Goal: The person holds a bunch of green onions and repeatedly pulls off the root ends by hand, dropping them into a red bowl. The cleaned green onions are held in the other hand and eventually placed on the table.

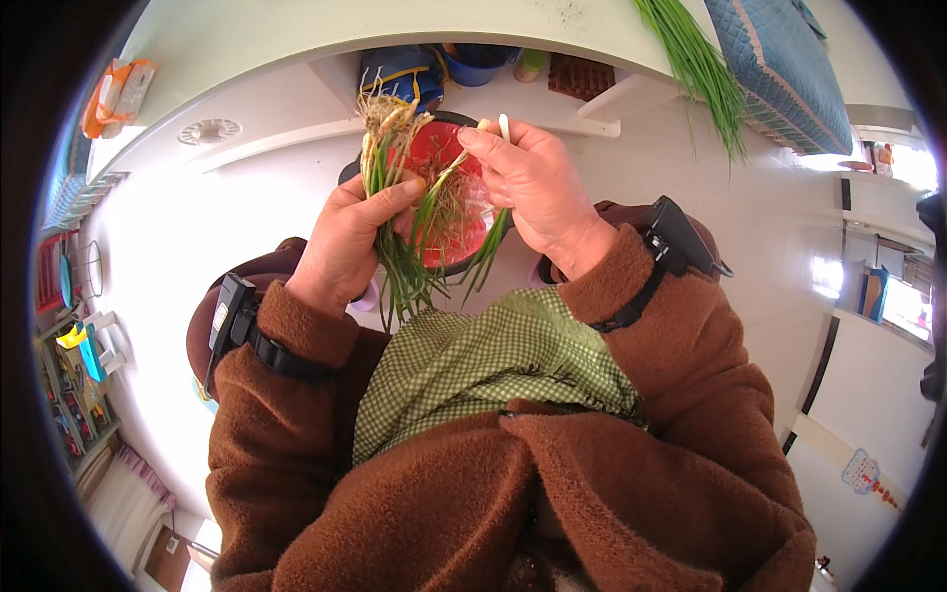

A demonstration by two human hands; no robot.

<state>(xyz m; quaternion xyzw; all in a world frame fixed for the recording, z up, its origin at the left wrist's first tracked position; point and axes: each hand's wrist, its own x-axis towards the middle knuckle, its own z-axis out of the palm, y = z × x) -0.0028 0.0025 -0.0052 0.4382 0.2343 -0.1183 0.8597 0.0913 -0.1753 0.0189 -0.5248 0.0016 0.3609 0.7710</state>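
My left hand [347, 232] is closed around a bunch of scallions [381, 143], their tangled roots pointing up and the green leaves drooping below. My right hand [543, 192] pinches a few scallion stalks [504, 126], with pale ends above the fingers and leaves trailing beneath the palm. A thin yellowish stalk spans the space between both hands. Directly below them stands a dark-rimmed bin with a red lining [426, 148], holding brownish roots and peelings. Longer green scallions [698, 79] lie on the tabletop at the far right, their tips hanging over its edge.
The pale table [473, 22] curves across the far side. A blue quilted cover [779, 74] hangs at its right end, and an orange-and-white packet [120, 99] sits at its left. Beneath are a blue basin [478, 67] and a brown crate [580, 77]. Shelves [74, 385] stand far left.
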